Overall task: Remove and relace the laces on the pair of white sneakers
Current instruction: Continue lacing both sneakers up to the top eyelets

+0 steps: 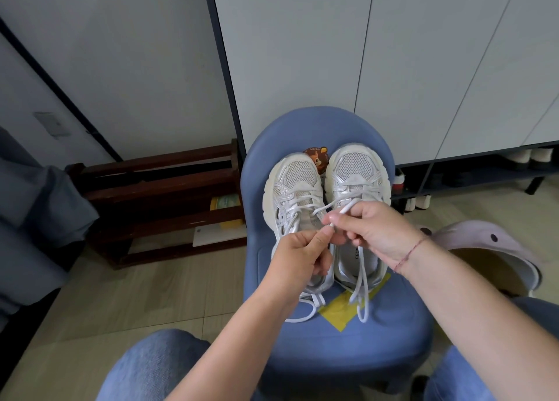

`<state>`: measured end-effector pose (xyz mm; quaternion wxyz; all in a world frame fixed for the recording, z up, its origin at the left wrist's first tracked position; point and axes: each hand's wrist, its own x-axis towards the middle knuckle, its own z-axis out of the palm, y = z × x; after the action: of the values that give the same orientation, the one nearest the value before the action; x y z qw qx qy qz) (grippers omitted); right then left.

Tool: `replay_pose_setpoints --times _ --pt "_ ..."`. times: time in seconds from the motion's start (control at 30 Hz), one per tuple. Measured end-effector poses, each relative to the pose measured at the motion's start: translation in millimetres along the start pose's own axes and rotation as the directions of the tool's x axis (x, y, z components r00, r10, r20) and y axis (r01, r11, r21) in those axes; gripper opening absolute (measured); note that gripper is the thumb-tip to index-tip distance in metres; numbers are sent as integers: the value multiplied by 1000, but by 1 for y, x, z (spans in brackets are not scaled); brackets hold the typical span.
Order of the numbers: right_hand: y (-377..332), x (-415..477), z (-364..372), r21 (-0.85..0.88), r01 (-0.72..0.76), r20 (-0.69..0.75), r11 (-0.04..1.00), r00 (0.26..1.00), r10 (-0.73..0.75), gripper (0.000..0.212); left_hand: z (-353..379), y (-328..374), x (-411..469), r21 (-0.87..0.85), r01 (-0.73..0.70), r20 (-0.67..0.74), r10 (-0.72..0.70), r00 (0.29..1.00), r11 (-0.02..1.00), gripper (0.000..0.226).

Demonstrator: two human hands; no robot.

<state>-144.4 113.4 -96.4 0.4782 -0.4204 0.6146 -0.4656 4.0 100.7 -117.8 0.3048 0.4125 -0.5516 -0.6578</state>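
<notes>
Two white mesh sneakers stand side by side, toes away from me, on a blue chair seat [402, 319]. The left sneaker [295, 189] and the right sneaker [357, 171] both have white laces. My left hand [298, 257] pinches a lace tip over the left sneaker's opening. My right hand [373, 228] holds a loop of white lace [361, 288] just above the right sneaker; its loose ends hang down onto the seat. The two hands meet fingertip to fingertip between the shoes.
A yellow tape patch [341, 311] lies on the seat near the lace ends. A dark wooden rack [157, 204] stands to the left, a pale pink bin [490, 249] to the right. White cabinet doors [423, 68] rise behind the chair. My denim-clad knees [157, 367] are at the bottom.
</notes>
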Motion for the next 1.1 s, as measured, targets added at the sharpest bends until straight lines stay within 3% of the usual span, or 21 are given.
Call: replay_pose_setpoints --times 0.1,0.23,0.3,0.43,0.53,0.63,0.73,0.9,1.1 --pt "-3 3 -7 75 57 -90 996 995 -50 11 1 -1 2 29 -9 -13 10 1000 1000 30" --pt "0 1 -3 -36 25 85 999 996 -22 11 2 -2 3 28 2 -16 -1 1000 1000 30" --pt "2 2 -4 -96 23 88 995 996 -15 12 3 -2 3 -6 15 -41 -16 999 1000 28" --pt "0 4 -11 -159 49 47 986 998 -42 16 8 -4 6 -41 -3 -104 -1 995 999 26" --pt "-2 7 -13 -162 111 -68 981 990 -124 12 11 -6 11 -68 -27 -214 12 977 997 23" --pt "-3 14 -14 -110 165 -213 980 959 -185 11 14 -10 14 -7 -19 -277 16 961 1000 14" --pt "0 19 -10 -137 155 -210 978 961 -182 5 16 -12 21 84 58 -277 -32 960 995 17" --pt "5 23 -4 -357 152 -188 922 955 -230 16 14 -5 26 -284 114 -213 -178 961 952 29" --pt "2 23 0 -505 188 -110 843 954 -278 14 7 -6 25 -451 65 -205 -174 963 890 30"
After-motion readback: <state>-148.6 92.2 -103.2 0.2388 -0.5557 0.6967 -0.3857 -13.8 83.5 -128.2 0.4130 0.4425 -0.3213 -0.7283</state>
